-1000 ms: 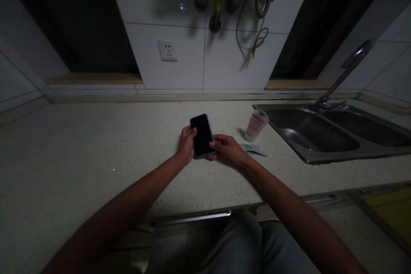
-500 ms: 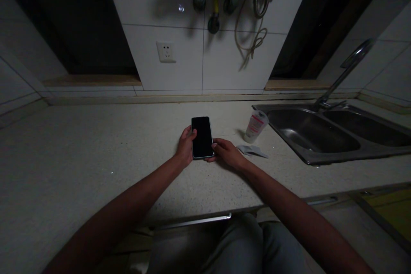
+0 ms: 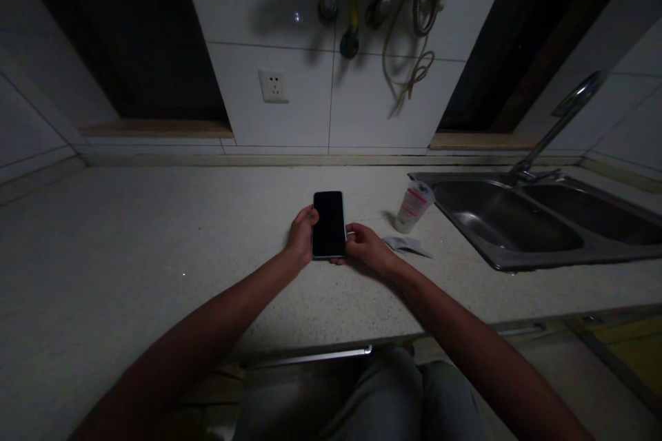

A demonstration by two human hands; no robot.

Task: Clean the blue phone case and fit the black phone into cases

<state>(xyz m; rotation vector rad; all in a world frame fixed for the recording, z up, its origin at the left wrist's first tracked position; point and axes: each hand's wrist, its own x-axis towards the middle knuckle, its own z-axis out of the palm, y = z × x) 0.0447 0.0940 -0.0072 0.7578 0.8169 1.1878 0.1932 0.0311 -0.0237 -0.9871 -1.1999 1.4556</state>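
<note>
A smartphone [image 3: 329, 226] with a dark screen is held above the pale countertop [image 3: 232, 220], its screen facing me. My left hand [image 3: 301, 236] is closed around its left edge, thumb at the side of the screen. At the lower right edge, my right hand [image 3: 363, 247] grips the phone with its fingers, some of them hidden beneath it. Just right of my right hand lies a flat, crumpled grey-white wrapper or tissue [image 3: 407, 246]. Behind that stands a clear plastic cup [image 3: 414, 207] with pink print.
A double steel sink [image 3: 496, 262] with a tall faucet [image 3: 556, 125] is set into the counter at right. On the tiled wall are a power socket [image 3: 274, 87], hoses with valves [image 3: 327, 5] and a tied cord [image 3: 414, 76]. A drawer handle [image 3: 315, 357] runs along the front edge.
The phone has turned slightly more upright in my hands. My right thumb has drawn back from the screen's lower corner to the edge. The whole view has shifted a little.
</note>
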